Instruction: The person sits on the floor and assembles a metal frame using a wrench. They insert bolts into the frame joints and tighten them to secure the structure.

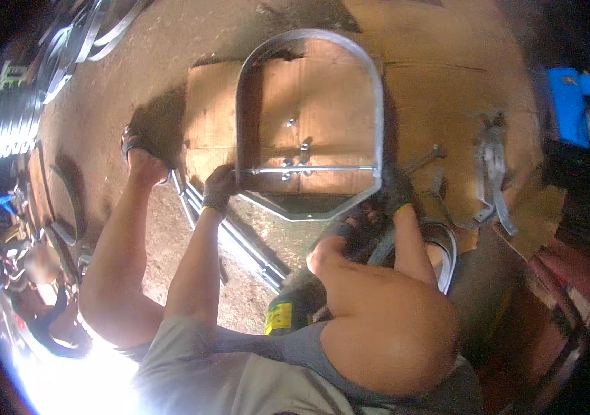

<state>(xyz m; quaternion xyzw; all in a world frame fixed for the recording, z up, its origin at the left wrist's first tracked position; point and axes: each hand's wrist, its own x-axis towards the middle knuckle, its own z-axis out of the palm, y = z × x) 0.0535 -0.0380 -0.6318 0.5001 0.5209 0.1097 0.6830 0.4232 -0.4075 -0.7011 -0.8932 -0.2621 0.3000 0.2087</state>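
Observation:
An arched grey metal frame (pixel 378 104), rounded at the far end and angled at the near end, lies over a piece of cardboard (pixel 212 104). A thin metal rod (pixel 322 169) crosses it from side to side. My left hand (pixel 219 188), in a dark glove, is closed on the frame's left side by the rod's end. At the rod's other end my right hand (pixel 397 191), also dark-gloved, is closed at the frame's right side; shadow hides most of its fingers. Several small nuts (pixel 290 122) lie inside the frame's outline.
A long tool or bar (pixel 424 159) slants away beside my right hand. Bent metal brackets (pixel 492 169) lie on cardboard to the right. Straight metal bars (pixel 250 252) and a round metal band (pixel 451 252) are near my legs. Another person (pixel 42 304) sits far left.

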